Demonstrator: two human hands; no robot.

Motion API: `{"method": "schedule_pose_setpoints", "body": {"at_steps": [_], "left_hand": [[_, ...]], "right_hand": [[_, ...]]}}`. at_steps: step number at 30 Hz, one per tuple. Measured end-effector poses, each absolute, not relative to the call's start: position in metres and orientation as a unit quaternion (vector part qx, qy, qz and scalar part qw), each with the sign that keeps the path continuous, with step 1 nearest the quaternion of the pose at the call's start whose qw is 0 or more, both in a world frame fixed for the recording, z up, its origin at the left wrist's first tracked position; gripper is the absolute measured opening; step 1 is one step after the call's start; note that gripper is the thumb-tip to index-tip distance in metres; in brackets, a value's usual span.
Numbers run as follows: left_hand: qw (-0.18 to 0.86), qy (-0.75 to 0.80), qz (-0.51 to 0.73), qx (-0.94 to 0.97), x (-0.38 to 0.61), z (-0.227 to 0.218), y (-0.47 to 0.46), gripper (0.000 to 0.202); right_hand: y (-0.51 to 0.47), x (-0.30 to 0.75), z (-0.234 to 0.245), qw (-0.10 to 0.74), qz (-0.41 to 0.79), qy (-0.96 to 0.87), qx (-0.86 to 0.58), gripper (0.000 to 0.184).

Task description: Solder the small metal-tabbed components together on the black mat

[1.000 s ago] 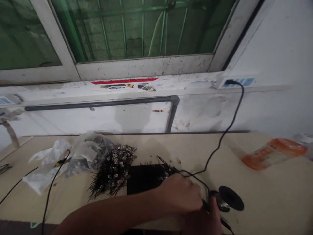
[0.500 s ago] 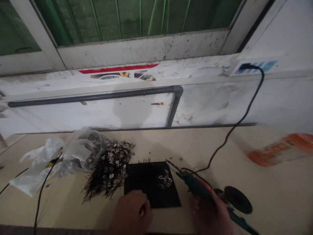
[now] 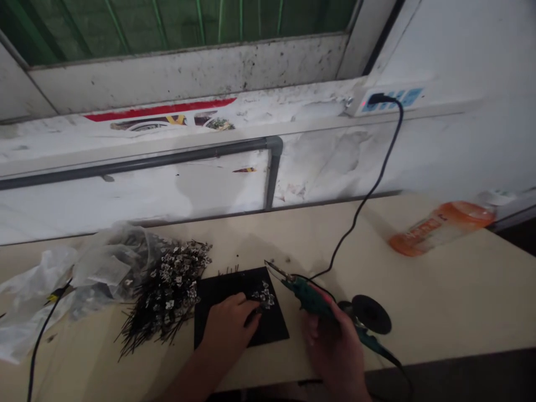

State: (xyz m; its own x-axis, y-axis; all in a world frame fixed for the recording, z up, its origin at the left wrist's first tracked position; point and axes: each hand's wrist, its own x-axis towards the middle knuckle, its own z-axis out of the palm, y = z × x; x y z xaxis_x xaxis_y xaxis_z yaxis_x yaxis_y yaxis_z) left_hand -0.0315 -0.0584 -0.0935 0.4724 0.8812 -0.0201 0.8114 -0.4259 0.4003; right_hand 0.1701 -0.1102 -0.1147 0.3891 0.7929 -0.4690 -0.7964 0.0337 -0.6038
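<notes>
My right hand (image 3: 335,340) is wrapped round a green soldering iron (image 3: 312,296), its metal tip pointing up and left above the table. A dark spool (image 3: 371,314) sits at the iron's right side. Over a black mat (image 3: 218,285), my left hand (image 3: 230,321) has its fingers drawn together at the edge of a small cluster of silvery metal pieces (image 3: 267,293). Whatever lies between those fingertips is too small to make out. Left of the mat is a heap of black wires with metal ends (image 3: 171,290), partly spilling from a clear plastic bag (image 3: 115,259).
A black power cord (image 3: 355,218) runs from a wall socket (image 3: 389,100) down to the table near the iron. An orange-ended clear jar (image 3: 439,229) lies at the right. Another dark cable (image 3: 39,335) crosses the table's left side. A grey pipe (image 3: 146,163) runs along the wall behind.
My left hand has moved from the mat's front edge up and right to the metal pieces. The camera view has swung right. The soldering iron stays in my right hand.
</notes>
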Motion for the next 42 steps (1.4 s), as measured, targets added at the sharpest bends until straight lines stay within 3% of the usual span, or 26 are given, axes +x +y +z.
{"method": "schedule_pose_setpoints", "body": {"at_steps": [7,16,25,37,42], "left_hand": [[0.196,0.509,0.142,0.826,-0.030,-0.090,-0.056,0.009],[0.165,0.516,0.157,0.826,-0.038,-0.089,-0.052,0.029],[0.173,0.528,0.108,0.824,-0.021,-0.095,-0.062,0.012],[0.151,0.541,0.147,0.814,-0.037,-0.097,-0.071,0.021],[0.165,0.548,0.109,0.813,-0.023,-0.092,-0.067,0.013]], "right_hand": [[-0.113,0.172,-0.123,0.714,0.570,-0.006,-0.407,0.050],[-0.111,0.172,-0.124,0.716,0.567,-0.005,-0.407,0.049],[-0.110,0.172,-0.126,0.726,0.552,0.000,-0.411,0.052],[-0.111,0.172,-0.126,0.718,0.562,-0.009,-0.411,0.052],[-0.111,0.173,-0.127,0.718,0.570,-0.011,-0.399,0.050]]}}
